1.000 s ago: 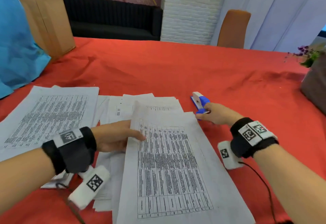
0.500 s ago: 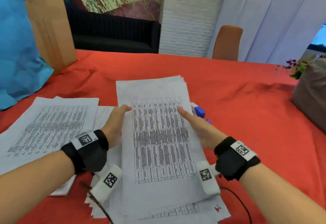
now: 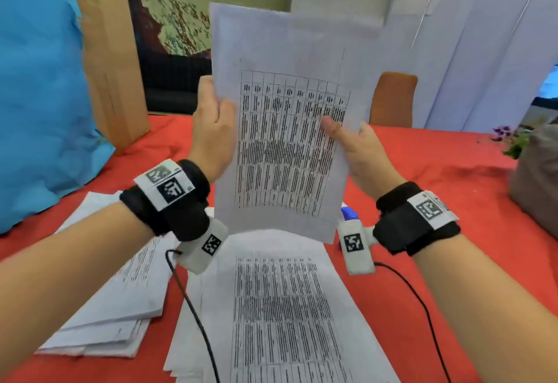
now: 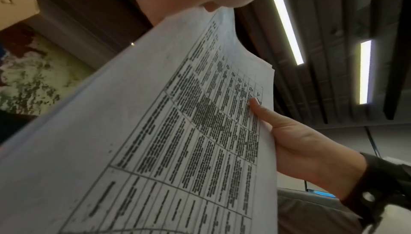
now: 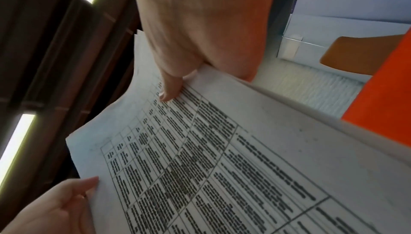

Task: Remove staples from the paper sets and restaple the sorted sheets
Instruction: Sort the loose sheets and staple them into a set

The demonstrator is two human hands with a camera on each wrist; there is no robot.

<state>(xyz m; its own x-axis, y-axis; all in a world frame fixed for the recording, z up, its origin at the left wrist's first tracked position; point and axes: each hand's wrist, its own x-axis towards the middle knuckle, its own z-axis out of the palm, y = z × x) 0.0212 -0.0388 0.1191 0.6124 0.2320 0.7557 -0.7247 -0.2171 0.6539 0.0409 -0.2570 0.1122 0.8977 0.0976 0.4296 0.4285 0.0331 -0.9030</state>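
Note:
A set of printed table sheets (image 3: 287,129) is held upright in the air above the red table (image 3: 453,189). My left hand (image 3: 211,126) grips its left edge. My right hand (image 3: 356,147) grips the right edge, thumb on the printed face. The left wrist view shows the sheets (image 4: 177,132) and the right hand (image 4: 300,141). In the right wrist view the sheets (image 5: 222,167) are pinched under the right thumb (image 5: 171,88), with the left hand (image 5: 55,206) at the far edge. A blue and white stapler (image 3: 348,213) lies on the table, mostly hidden behind the right wrist.
More printed sheets (image 3: 283,307) lie fanned below the hands, and another stack (image 3: 120,307) lies to their left. A cardboard box (image 3: 111,50) and blue bag (image 3: 39,81) stand at the back left. An orange chair (image 3: 392,99) is behind the table, a grey pot with a plant (image 3: 537,177) at the right.
My right hand left the stapler, both hands took the top set by its sides, and they have lifted it from the table to upright in the air.

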